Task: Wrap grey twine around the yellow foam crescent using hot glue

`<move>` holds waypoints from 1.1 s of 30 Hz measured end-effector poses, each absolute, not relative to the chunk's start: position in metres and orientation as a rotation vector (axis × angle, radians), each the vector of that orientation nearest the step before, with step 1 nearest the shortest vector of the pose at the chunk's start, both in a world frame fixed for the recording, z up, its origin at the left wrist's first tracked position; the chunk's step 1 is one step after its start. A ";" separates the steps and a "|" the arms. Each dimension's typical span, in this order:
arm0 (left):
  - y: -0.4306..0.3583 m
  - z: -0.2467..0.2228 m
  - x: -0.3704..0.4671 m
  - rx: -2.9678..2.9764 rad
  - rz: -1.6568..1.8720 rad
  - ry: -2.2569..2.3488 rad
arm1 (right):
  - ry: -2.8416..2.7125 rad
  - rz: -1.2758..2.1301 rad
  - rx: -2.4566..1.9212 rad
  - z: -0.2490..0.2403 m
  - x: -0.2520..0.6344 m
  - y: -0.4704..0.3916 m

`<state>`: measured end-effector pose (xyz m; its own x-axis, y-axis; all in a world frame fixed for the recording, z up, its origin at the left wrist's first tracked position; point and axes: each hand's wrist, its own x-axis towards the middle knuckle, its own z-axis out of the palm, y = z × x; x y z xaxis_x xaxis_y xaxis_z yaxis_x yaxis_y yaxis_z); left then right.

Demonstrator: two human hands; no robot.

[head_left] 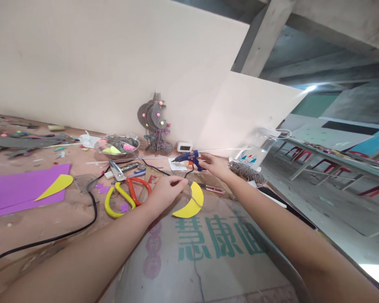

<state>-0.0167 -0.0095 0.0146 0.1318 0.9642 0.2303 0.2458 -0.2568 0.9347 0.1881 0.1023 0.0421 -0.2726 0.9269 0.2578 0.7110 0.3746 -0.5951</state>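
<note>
Cardboard (pixel 233 273) covered the near worktable (pixel 57 216). On it, the yellow crescent (pixel 198 192) looked already cut out, crossed by a thin cord (pixel 193 198), with no beads visible; the left hand (pixel 169 191) pinched its far tip. The right hand (pixel 217 166) touched the glue gun (pixel 192 157), its closure unclear.

The crescent (pixel 198 198) is yellow, the glue gun (pixel 189 158) blue. Green characters (pixel 221 237) mark the brown cardboard (pixel 240 277). Scissors (pixel 124 198) have yellow and red handles.

A small white clock (pixel 185 147) stood near the frame's centre; red stools (pixel 375 190) flanked a long table (pixel 368 170) at right.
</note>
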 end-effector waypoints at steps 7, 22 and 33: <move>-0.008 0.014 -0.016 1.621 1.163 1.250 | -2.071 0.460 -1.478 0.025 0.166 0.119; -0.007 0.013 -0.016 1.596 1.170 1.258 | -2.008 0.593 -1.472 0.060 0.178 0.083; -0.007 0.014 -0.016 1.548 1.181 1.315 | -1.924 0.879 -1.256 0.045 0.212 -0.006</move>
<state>-0.0161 -0.0074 0.0137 0.0367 0.9855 0.1659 0.2700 -0.1696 0.9478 0.2118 -0.0064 0.0454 -0.3134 0.9345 0.1685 0.4847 0.3100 -0.8179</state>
